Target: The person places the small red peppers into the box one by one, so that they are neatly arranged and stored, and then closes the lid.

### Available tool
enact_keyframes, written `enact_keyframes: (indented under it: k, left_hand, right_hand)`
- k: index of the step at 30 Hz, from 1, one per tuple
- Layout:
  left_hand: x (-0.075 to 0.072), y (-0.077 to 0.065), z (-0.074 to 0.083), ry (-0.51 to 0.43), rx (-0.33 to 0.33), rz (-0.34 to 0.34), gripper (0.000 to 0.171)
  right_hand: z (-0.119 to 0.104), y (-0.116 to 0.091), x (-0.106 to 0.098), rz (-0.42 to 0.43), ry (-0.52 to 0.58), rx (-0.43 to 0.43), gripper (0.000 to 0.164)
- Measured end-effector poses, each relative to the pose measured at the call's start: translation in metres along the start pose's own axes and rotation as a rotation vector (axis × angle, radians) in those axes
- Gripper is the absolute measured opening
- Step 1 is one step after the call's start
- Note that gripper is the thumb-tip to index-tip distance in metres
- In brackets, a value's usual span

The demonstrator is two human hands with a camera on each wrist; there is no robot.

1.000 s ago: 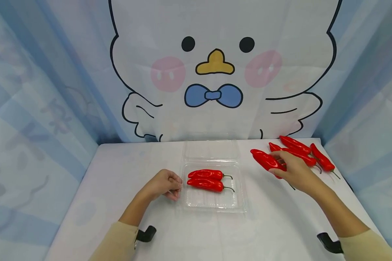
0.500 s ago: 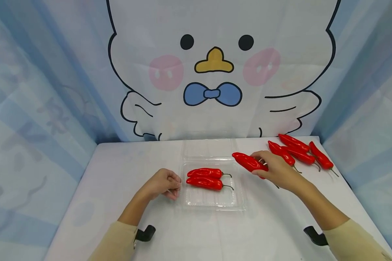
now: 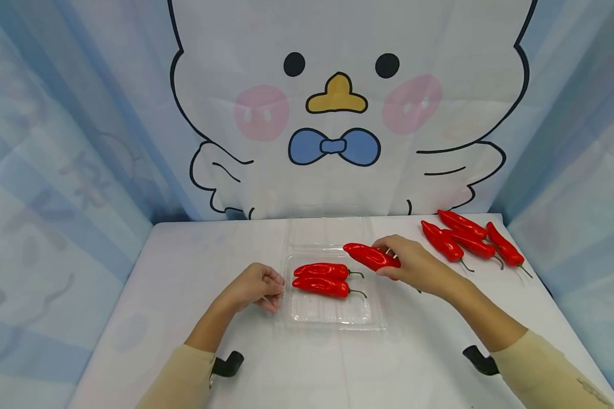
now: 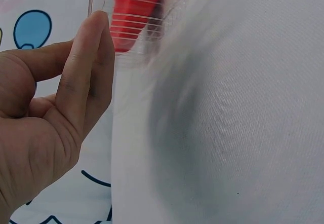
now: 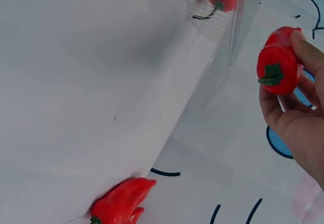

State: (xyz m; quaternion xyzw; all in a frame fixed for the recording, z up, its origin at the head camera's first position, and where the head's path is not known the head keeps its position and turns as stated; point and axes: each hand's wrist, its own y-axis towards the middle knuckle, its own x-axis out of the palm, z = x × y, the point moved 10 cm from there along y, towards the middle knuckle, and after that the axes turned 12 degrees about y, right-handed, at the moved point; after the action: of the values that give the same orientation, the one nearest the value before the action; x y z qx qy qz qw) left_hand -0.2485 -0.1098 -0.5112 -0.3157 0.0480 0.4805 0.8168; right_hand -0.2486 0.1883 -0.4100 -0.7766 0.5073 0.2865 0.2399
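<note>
A clear plastic container [image 3: 332, 316] lies with its lid folded back, and two red chili peppers [image 3: 323, 287] rest side by side in it. My left hand [image 3: 258, 288] is at the container's left edge, thumb and fingers pinching the rim; in the left wrist view the fingertips meet the clear wall. My right hand [image 3: 411, 264] grips another red pepper [image 3: 369, 255] between thumb and fingers. That pepper is raised above the container's right back corner, its tip pointing left. In the right wrist view its green stem end [image 5: 273, 74] faces the camera.
Several more red peppers [image 3: 473, 243] lie in a loose group at the table's back right corner. The white table [image 3: 307, 369] ends at a cartoon-printed cloth backdrop [image 3: 337, 187], with blue curtains [image 3: 583, 170] on both sides.
My right hand has carried its pepper leftward from beside the group at the right to over the container's right side. The left hand has stayed at the container's edge.
</note>
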Motion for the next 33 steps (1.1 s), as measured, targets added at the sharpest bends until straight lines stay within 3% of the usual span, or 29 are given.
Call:
enact_keyframes:
  k: [23,33]
  left_hand:
    - [0.0,0.0,0.003,0.004,-0.001,-0.007,0.011]
    - [0.0,-0.002,0.005,0.001,0.022,-0.015,0.01]
  right_hand:
    - [-0.032,0.017,0.056,-0.167,0.018,-0.101,0.054]
    - [-0.046,0.019,0.082,-0.224,-0.042,-0.161,0.052]
